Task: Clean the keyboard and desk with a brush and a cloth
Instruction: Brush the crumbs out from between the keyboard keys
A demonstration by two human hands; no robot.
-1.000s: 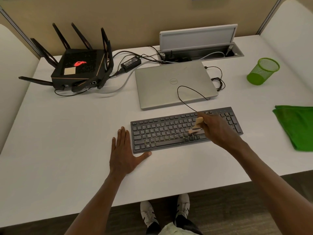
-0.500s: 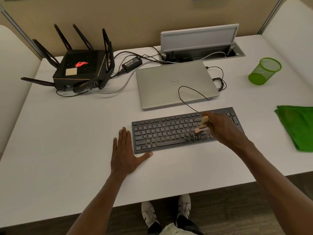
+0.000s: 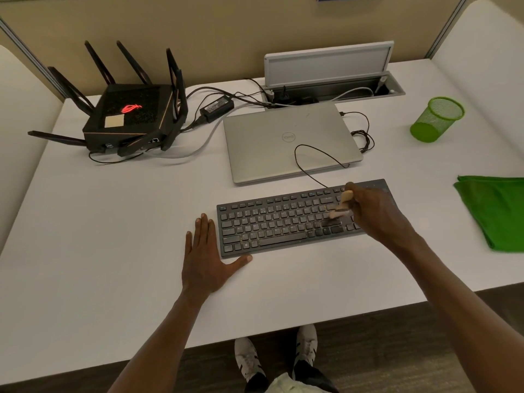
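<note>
Brushing the right part of the keyboard while the other hand keeps it in place.

I see the right hand (image 3: 377, 215) curled around a small brush (image 3: 341, 207), its bristles on the keys near the right end of the keyboard (image 3: 278, 222). The left hand (image 3: 205, 259) lies flat and open on the desk (image 3: 113, 251), thumb against the near left corner, I think to stop it from sliding. The green cloth (image 3: 496, 211) waits well apart on the right, unused. Compared with one second ago, the brush has moved a little to the right; the left hand has stayed.

Dark keyboard (image 3: 283, 222) under blurred brush (image 3: 341, 207); green cloth (image 3: 496, 211) rightward.
</note>
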